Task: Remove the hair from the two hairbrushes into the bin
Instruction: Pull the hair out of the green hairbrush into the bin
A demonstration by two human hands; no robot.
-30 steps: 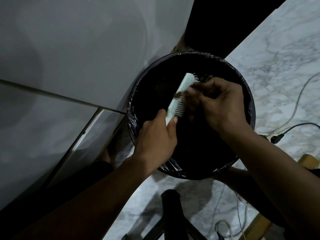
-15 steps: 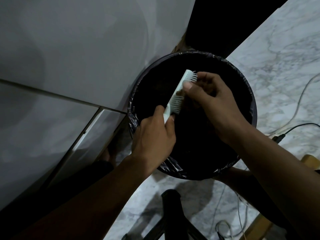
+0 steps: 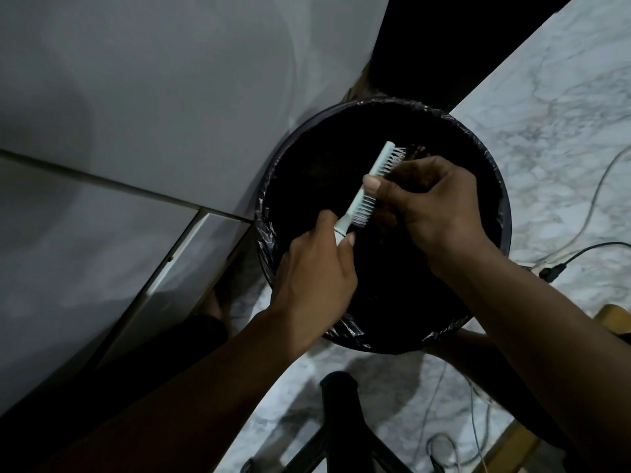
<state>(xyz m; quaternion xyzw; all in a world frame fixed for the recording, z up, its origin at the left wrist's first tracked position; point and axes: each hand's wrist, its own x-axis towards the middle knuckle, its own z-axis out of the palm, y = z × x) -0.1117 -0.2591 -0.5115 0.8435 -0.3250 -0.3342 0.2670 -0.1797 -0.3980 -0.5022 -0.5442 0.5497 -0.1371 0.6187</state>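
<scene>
A pale mint hairbrush (image 3: 370,180) with white bristles hangs over the open mouth of a round black bin (image 3: 491,186) lined with a black bag. My left hand (image 3: 316,278) grips the brush's handle from below. My right hand (image 3: 430,206) is closed over the middle of the bristle side, thumb pressed on the brush's back, fingers curled into the bristles. A few dark hair strands show at the brush's tip. Only one hairbrush is in view.
A grey wall or cabinet face (image 3: 153,114) rises left of the bin. The floor (image 3: 563,114) is white marble. Cables and a plug (image 3: 553,273) lie to the right. A black stand leg (image 3: 338,421) sits near the bottom centre. A wooden edge (image 3: 614,322) shows at right.
My right hand slid down from the brush's tip to the middle of the bristles. The brush tilted slightly more upright and my left hand kept its hold.
</scene>
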